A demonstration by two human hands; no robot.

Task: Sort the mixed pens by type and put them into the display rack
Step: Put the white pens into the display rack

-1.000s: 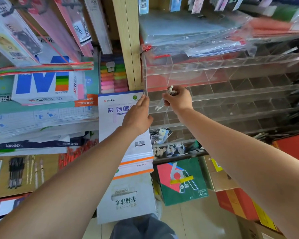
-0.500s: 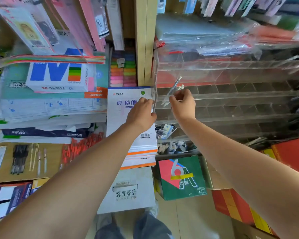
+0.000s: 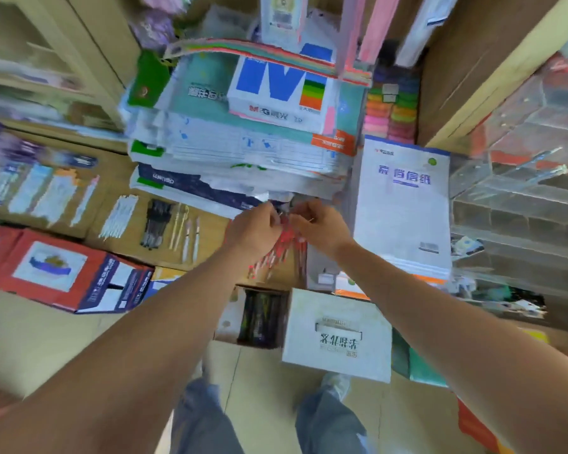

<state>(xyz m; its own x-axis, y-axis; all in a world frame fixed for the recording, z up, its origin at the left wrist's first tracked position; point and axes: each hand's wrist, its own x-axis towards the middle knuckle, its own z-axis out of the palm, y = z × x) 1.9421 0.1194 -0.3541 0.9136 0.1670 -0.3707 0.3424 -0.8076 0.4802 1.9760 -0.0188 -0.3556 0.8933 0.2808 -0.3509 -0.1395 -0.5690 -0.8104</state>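
A heap of red pens [image 3: 277, 257] lies on a cardboard surface below a stack of paper packs. My left hand [image 3: 253, 229] and my right hand [image 3: 320, 226] meet over the heap's upper end, fingers curled onto the pens there. The frame is blurred, so the grip itself is not sharp. The clear acrylic display rack [image 3: 522, 204] stands off to the right, away from both hands, and its near compartments look bare. To the left on the cardboard lie white pens [image 3: 118, 216], black pens [image 3: 156, 224] and a few pale pens [image 3: 186, 231].
An open carton of dark pens [image 3: 261, 319] sits just below the red heap, beside a white box [image 3: 338, 335]. A white writing-paper pad [image 3: 404, 204] leans between my hands and the rack. A red box [image 3: 63, 270] lies at the left. A wooden post [image 3: 466, 80] borders the rack.
Both hands have left the rack and swung down and left to the red pens. The clear pens held by my right hand are no longer seen. The view has turned left.
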